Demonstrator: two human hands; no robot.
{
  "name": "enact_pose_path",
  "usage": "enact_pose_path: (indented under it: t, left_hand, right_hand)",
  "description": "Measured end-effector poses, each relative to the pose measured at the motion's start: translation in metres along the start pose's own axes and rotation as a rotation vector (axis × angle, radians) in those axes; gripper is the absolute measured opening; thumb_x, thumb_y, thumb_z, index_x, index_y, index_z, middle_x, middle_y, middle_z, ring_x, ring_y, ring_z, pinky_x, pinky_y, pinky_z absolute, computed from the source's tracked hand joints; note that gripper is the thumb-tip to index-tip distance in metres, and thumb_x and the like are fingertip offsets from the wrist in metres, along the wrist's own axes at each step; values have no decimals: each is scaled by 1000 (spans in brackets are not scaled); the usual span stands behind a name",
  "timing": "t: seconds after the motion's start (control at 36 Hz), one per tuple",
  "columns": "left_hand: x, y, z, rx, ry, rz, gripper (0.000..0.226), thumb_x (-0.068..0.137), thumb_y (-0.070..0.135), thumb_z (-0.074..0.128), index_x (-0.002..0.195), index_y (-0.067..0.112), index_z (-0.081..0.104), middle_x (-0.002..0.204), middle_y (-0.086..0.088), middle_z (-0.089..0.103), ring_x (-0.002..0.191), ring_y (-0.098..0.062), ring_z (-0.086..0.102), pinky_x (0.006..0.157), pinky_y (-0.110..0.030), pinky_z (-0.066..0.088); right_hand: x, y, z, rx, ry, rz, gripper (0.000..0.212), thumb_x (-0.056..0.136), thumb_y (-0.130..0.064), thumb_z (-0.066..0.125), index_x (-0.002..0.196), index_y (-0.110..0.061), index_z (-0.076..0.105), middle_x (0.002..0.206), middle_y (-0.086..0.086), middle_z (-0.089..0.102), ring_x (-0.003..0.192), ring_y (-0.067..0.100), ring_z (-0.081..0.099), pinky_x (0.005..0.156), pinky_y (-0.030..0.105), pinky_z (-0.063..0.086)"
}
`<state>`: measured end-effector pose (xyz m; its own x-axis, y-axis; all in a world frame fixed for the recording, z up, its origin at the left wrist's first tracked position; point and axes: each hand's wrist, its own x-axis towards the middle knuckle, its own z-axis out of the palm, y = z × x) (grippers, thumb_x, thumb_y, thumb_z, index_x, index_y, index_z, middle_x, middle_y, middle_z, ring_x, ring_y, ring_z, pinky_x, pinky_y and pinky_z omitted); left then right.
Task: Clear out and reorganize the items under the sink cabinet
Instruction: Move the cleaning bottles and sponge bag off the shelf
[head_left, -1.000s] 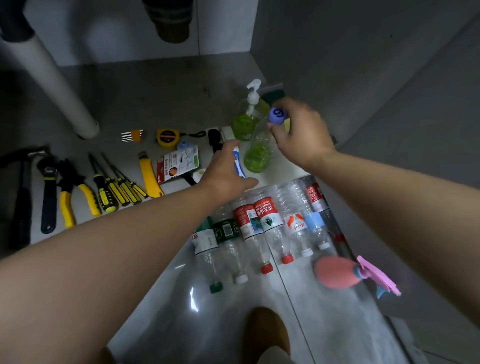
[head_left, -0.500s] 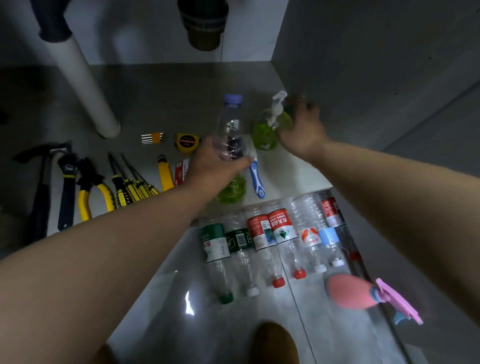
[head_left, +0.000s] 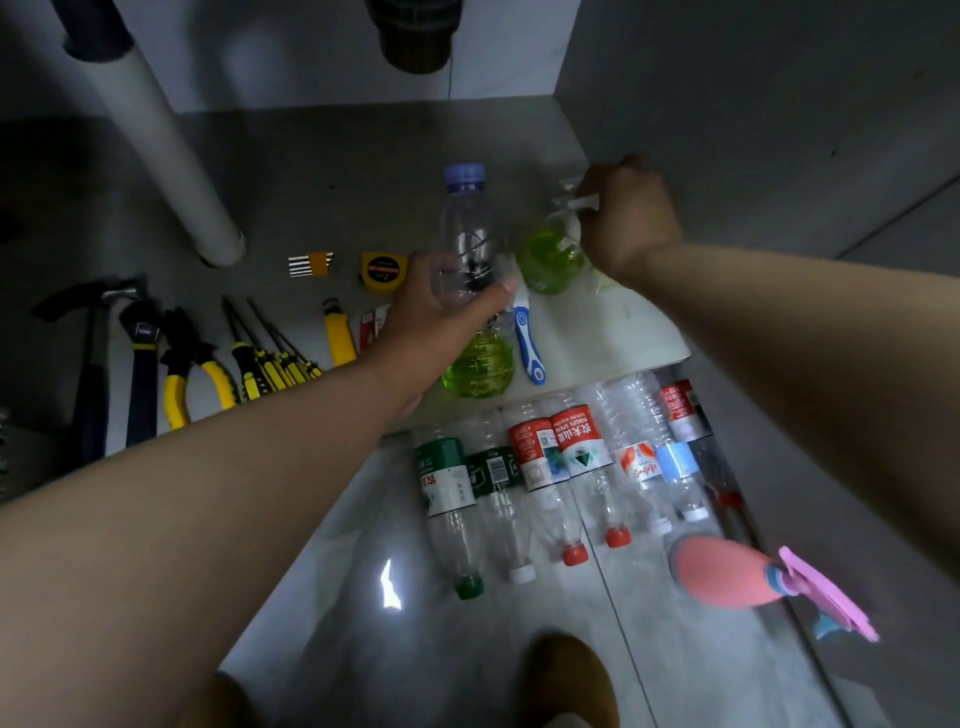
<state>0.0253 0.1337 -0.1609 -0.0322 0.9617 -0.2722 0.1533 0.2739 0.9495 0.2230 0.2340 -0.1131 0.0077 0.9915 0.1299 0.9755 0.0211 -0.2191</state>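
Grey cabinet floor (head_left: 322, 171) under the sink fills the far half of the view, w/ pale tiled room floor (head_left: 363, 649) at 6 o'clock. White drain pipe (head_left: 171, 171) slants down at 10 o'clock.

Row of empty clear plastic bottles (head_left: 576, 457) lies side by side at 5 o'clock, caps toward the person. They're parked outside the cabinet, prob as sorted-out stock. Line of hand tools (head_left: 208, 358), hammer thru screwdrivers, is laid parallel at 9 o'clock, grouped by kind I'd say. Pink plastic spray bottle (head_left: 727, 577) lies on its side at 4 o'clock.

Now the action. Left hand (head_left: 441, 317) wraps fingers & thumb round the middle of a clear purple-capped bottle w/ green liquid (head_left: 467, 244), dead centre, cap toward 12. Can't tell if its base touches the floor. Mid-body hold suits it, liquid sitting low.

Right hand (head_left: 628, 218) at 1 o'clock has fingers curled over the white pump head of a green-filled pump dispenser (head_left: 550, 260), just beside the held bottle. Liquids being paired up, I reckon.

Blue-and-white plastic brush (head_left: 527, 343) lies at 3 o'clock of the held bottle's base, yellow tape measure (head_left: 384, 270) at its 9.
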Motion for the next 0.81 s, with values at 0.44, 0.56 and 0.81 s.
enact_pose_path:
  t: [0.44,0.56,0.81]
  left_hand:
    - [-97,55,52,177,-229,66,55,75,49,84,118,31,56,107,3,66,98,-11,66,73,-26,48]
    - [-135,56,65,207,-303,68,51,76,39,87,117,27,58,104,-4,67,93,-12,67,80,-25,53]
    - [-176,40,80,230,-440,22,56,74,25,91,119,26,58,107,9,73,89,5,71,63,-6,50]
  right_hand:
    - [-183,77,-101,163,-135,146,17,91,-33,62,86,-17,64,90,10,71,89,32,65,73,32,48]
    - [-245,92,-108,213,-216,225,10,89,-26,67,84,-17,66,86,5,72,88,27,67,70,29,45]
    - [-332,124,-54,321,-417,445,19,83,-7,67,79,-25,62,94,2,72,87,20,70,56,10,40]
